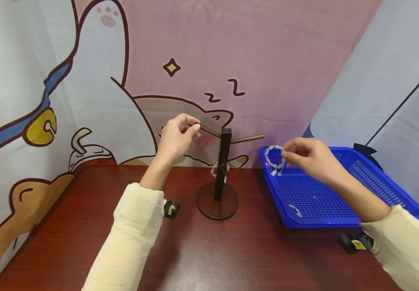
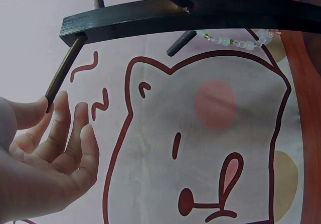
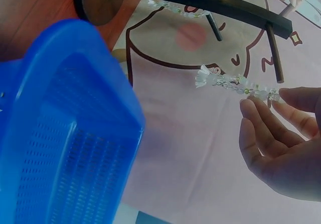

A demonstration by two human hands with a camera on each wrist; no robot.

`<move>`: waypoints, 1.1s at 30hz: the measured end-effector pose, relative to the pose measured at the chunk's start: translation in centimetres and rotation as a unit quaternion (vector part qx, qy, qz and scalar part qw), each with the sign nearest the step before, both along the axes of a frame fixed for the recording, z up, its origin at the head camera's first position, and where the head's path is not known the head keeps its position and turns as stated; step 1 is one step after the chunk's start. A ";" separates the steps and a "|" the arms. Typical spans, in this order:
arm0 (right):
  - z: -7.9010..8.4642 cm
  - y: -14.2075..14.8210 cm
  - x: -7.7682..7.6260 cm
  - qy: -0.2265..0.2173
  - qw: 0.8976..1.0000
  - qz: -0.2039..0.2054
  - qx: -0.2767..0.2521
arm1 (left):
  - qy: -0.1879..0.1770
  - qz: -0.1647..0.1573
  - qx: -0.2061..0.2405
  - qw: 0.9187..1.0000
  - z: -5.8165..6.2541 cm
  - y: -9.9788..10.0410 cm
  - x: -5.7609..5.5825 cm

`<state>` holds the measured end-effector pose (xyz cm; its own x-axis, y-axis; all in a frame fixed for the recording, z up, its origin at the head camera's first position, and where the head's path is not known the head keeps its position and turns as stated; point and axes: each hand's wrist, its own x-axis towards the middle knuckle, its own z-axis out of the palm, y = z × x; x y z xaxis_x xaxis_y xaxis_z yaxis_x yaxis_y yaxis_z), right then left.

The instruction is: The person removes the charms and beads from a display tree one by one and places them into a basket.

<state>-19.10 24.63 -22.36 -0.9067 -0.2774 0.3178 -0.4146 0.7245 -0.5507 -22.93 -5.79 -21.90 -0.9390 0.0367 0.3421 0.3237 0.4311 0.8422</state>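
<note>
A dark wooden stand [image 1: 223, 157] with a round base and side pegs stands upright on the table. My left hand [image 1: 177, 136] pinches the tip of its upper left peg [image 2: 64, 76] between thumb and index finger, the other fingers loosely bent. Off to the right, my right hand [image 1: 309, 155] holds a bracelet of pale, clear beads [image 3: 235, 85] between thumb and fingertips. This bracelet hangs as a ring, a little apart from the tip of the upper right peg [image 1: 249, 139]. Another beaded bracelet [image 3: 175, 8] hangs on a lower peg, partly hidden behind the post in the head view.
A blue plastic basket [image 1: 325, 222] sits at the right of the table, below my right hand. Inside lies a small beaded bracelet [image 1: 296, 210] near the front left corner. Behind the reddish-brown table [image 1: 202, 254] hangs a cartoon-printed cloth [image 1: 282, 60].
</note>
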 end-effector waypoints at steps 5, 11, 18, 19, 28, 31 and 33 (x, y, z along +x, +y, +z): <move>-0.5 1.2 0.6 -0.016 1.000 -0.013 0.016 | -0.003 -0.001 -0.001 1.000 0.0 0.0 0.1; -1.0 2.6 1.3 -0.028 0.998 -0.034 0.044 | -0.008 -0.002 0.002 1.000 0.0 0.0 0.1; -2.0 4.4 2.1 -0.040 0.996 -0.034 0.065 | -0.006 -0.001 0.001 1.000 0.0 0.0 0.0; -2.2 4.6 2.2 -0.044 0.996 -0.032 0.065 | -0.007 -0.002 0.001 1.000 0.0 0.0 0.0; -4.5 6.2 3.1 -0.072 0.994 -0.039 0.078 | -0.013 -0.002 -0.002 1.000 0.1 0.0 0.1; -5.1 6.6 3.3 -0.078 0.992 -0.046 0.084 | -0.013 -0.003 0.001 1.000 0.0 0.0 0.0; -5.4 6.7 3.3 -0.084 0.992 -0.048 0.085 | -0.014 -0.004 0.003 1.000 0.0 0.0 0.0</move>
<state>-15.76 31.37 -27.78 -0.9677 -0.2232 0.1170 -0.2519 0.8444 -0.4728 -22.93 -5.78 -21.91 -0.9479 0.0418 0.3158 0.3030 0.4241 0.8534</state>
